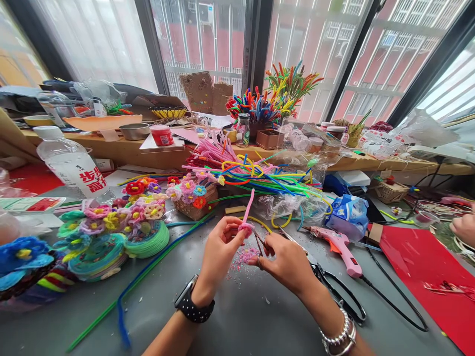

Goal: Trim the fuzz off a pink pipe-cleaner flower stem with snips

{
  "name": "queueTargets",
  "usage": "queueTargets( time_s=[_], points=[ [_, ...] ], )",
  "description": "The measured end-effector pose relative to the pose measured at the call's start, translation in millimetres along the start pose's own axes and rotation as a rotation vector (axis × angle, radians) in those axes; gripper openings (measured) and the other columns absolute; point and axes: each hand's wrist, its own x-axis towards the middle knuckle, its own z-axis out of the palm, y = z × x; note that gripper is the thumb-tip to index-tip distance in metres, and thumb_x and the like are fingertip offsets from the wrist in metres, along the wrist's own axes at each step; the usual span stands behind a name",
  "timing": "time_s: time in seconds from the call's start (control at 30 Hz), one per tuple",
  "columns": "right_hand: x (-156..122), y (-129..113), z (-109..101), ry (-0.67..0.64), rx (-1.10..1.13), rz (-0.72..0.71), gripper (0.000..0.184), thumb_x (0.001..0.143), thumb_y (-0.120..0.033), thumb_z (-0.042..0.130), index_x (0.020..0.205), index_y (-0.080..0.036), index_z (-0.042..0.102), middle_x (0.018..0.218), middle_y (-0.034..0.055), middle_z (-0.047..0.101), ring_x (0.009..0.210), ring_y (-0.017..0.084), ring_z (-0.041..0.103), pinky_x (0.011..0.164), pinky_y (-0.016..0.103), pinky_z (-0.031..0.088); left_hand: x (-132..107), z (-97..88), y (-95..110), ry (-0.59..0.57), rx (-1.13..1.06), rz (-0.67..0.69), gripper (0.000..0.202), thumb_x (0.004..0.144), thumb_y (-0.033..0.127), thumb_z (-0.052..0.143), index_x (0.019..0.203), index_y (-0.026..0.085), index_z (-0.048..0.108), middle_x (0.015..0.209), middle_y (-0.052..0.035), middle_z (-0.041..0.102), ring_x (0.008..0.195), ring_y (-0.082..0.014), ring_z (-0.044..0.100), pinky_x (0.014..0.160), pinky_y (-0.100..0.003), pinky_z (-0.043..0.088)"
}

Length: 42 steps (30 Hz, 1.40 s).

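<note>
Between the thumb and fingers of my left hand (pixel 222 249) is a pink pipe cleaner (pixel 248 206), its straight end pointing up and its lower part curled into a small loop. My right hand (pixel 284 259) grips small scissors (pixel 259 242), with fingers at the handles and the blades beside the pink curl. Below both hands, a pile of pink fuzz clippings (pixel 248 255) lies on the grey table (pixel 237 321). Larger black-handled scissors (pixel 339 291) rest to the right of my right hand, near a pink glue gun (pixel 341 247).
Pipe-cleaner flowers (pixel 128 212) in green coiled pots stand at the left, with a water bottle (pixel 70 160) behind. A bundle of colored pipe cleaners (pixel 256 173) lies ahead. Red sheets (pixel 423 267) cover the right side, where another person's hand (pixel 464 227) shows at the edge.
</note>
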Motion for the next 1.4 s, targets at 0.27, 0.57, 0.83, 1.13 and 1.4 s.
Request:
queueTargets(
  time_s=[0.27, 0.57, 0.83, 1.13, 1.4],
  points=[
    [1.3, 3.7, 3.0, 0.032, -0.033, -0.044, 0.039, 0.083, -0.044, 0.042, 0.054, -0.019, 0.052, 0.055, -0.0019, 0.055, 0.052, 0.011, 0.051, 0.047, 0.024, 0.023, 1.0, -2.3, -1.1, 0.035, 0.032, 0.017, 0.017, 0.068, 0.029, 0.06, 0.077, 0.015, 0.056, 0.075, -0.0029, 0.063, 0.071, -0.0135, 0.058, 0.059, -0.021, 0.046],
    [0.0, 2.5, 3.1, 0.028, -0.017, -0.01, 0.046, 0.073, -0.063, 0.04, 0.063, -0.019, 0.051, 0.059, -0.0017, 0.055, 0.05, 0.012, 0.05, 0.045, 0.024, 0.026, -0.9, 1.8, 3.1, 0.018, -0.049, -0.034, 0.021, 0.065, 0.028, 0.061, 0.08, 0.014, 0.057, 0.075, -0.0024, 0.063, 0.069, -0.0154, 0.061, 0.067, -0.028, 0.05],
    [-0.5, 2.3, 3.4, 0.037, -0.044, -0.028, 0.042, 0.073, -0.059, 0.044, 0.061, -0.019, 0.051, 0.058, -0.0024, 0.055, 0.05, 0.012, 0.049, 0.045, 0.024, 0.024, -2.3, 1.0, 3.2, -0.027, 0.002, -0.008, 0.016, 0.066, 0.027, 0.061, 0.076, 0.015, 0.055, 0.07, -0.0027, 0.064, 0.07, -0.0161, 0.062, 0.063, -0.025, 0.048],
    [0.8, 5.6, 3.2, 0.072, -0.013, -0.021, 0.042, 0.082, -0.05, 0.038, 0.056, -0.019, 0.049, 0.054, -0.0019, 0.054, 0.05, 0.011, 0.049, 0.046, 0.024, 0.024, -0.4, 0.4, 2.3, 0.043, 0.039, 0.023, 0.02, 0.067, 0.029, 0.059, 0.082, 0.016, 0.061, 0.079, -0.0041, 0.065, 0.075, -0.0159, 0.06, 0.068, -0.025, 0.047],
    [-0.7, 0.0, 2.3, -0.041, -0.022, 0.047, 0.045, 0.072, -0.063, 0.04, 0.062, -0.02, 0.047, 0.06, -0.0016, 0.055, 0.051, 0.014, 0.048, 0.045, 0.024, 0.021, -0.3, -0.1, 1.2, 0.007, 0.044, 0.038, 0.02, 0.068, 0.028, 0.059, 0.085, 0.017, 0.06, 0.08, -0.0026, 0.065, 0.075, -0.0149, 0.06, 0.067, -0.023, 0.046]
  ],
)
